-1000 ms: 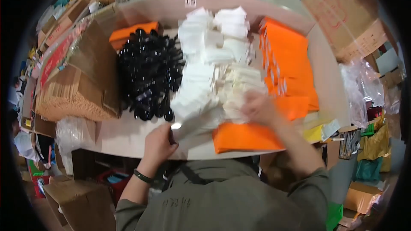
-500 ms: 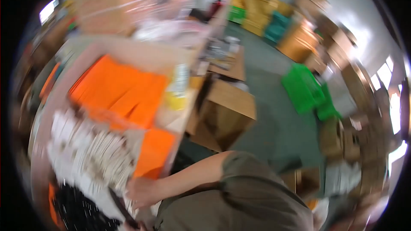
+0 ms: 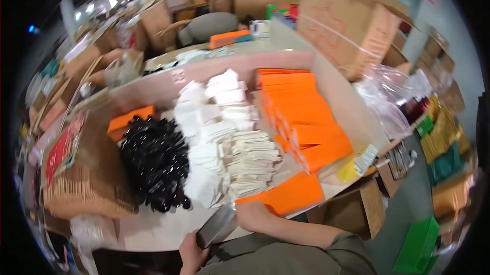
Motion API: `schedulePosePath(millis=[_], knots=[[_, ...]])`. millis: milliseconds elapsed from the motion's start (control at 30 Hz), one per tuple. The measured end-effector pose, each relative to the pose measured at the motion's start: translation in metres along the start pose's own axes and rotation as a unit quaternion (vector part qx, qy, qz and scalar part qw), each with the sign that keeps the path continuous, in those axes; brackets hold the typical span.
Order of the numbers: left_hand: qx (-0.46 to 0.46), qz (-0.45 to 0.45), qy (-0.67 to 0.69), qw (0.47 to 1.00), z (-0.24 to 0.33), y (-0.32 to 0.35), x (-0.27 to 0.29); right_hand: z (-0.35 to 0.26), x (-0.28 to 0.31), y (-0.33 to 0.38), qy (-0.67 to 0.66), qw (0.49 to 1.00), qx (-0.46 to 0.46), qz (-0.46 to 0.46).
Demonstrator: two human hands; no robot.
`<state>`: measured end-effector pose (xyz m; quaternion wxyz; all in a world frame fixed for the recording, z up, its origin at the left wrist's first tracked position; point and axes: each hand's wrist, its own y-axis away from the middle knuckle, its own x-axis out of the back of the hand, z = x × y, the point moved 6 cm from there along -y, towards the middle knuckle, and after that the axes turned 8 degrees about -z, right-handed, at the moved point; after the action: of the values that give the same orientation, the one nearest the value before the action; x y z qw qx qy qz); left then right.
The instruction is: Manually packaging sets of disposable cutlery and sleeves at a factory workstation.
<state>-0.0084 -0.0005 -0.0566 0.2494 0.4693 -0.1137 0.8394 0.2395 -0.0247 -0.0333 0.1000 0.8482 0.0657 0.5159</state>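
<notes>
My left hand (image 3: 191,250) is closed around the lower end of a flat, grey, rectangular object (image 3: 218,226) with a dark edge, tilted above the front of the table. My right hand (image 3: 250,215) is beside its upper right end, in front of an orange sheet (image 3: 291,194); its fingers are mostly hidden. Beyond the hands lie stacks of white cards or paper pieces (image 3: 204,160) and cream-coloured pieces (image 3: 250,160). To their left is a heap of glossy black pieces (image 3: 155,160). Folded orange sheets (image 3: 306,117) are piled on the right.
A low pale board (image 3: 229,64) borders the table's far side. A brown carton (image 3: 89,185) is at the left, and a large carton (image 3: 339,25) at the far right. An open box (image 3: 375,206) and a green crate (image 3: 416,247) stand below on the right.
My view has swung left, so the table's contents sit further right and the black heap shows fully. The grey object now turns its broad face into view instead of its thin edge.
</notes>
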Motion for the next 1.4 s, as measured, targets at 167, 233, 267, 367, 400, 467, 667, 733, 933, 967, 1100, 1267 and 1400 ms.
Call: schedulePosePath(millis=[167,233,267,367,400,467,667,733,933,967,1100,1267,1400], knots=[[-0.065,-0.095,-0.032,0.993,0.008,-0.015,0.018,0.003,-0.010,-0.015,-0.051,0.998,0.006,-0.047],[-0.118,-0.131,-0.021,0.984,0.029,-0.046,0.010,-0.022,-0.010,-0.010,-0.051,0.998,0.031,0.015],[-0.147,-0.160,0.015,0.976,0.041,-0.061,0.011,-0.025,-0.005,-0.007,-0.059,0.998,0.028,0.004],[-0.225,-0.032,-0.011,0.974,0.060,-0.065,0.045,-0.006,0.022,-0.016,-0.044,0.991,0.122,0.034],[-0.206,-0.022,-0.018,0.978,0.036,-0.060,0.045,0.013,0.058,-0.021,-0.121,0.992,0.018,0.031],[-0.058,0.094,0.012,0.994,-0.023,-0.049,0.051,0.093,0.095,-0.032,0.014,0.969,-0.100,0.227],[-0.001,0.149,0.037,0.988,-0.030,-0.061,0.084,0.150,0.094,-0.038,0.019,0.980,-0.071,0.185],[0.009,0.152,0.016,0.988,-0.044,-0.056,0.088,0.143,0.093,-0.029,0.048,0.976,-0.043,0.208],[-0.031,0.180,-0.090,0.979,-0.054,-0.085,0.111,0.033,0.087,-0.039,0.111,0.964,0.082,0.227],[-0.042,0.183,-0.109,0.976,-0.047,-0.101,0.117,0.008,0.074,-0.045,0.027,0.967,0.152,0.200],[-0.020,0.061,-0.153,0.986,-0.058,-0.136,0.112,-0.056,0.012,-0.081,0.059,0.978,0.180,0.084],[-0.062,0.071,-0.156,0.983,-0.066,-0.131,0.113,-0.051,-0.017,-0.103,0.136,0.984,0.109,0.030],[-0.093,0.063,-0.222,0.969,-0.077,-0.132,0.117,-0.041,-0.001,-0.107,0.078,0.990,0.114,0.026]])
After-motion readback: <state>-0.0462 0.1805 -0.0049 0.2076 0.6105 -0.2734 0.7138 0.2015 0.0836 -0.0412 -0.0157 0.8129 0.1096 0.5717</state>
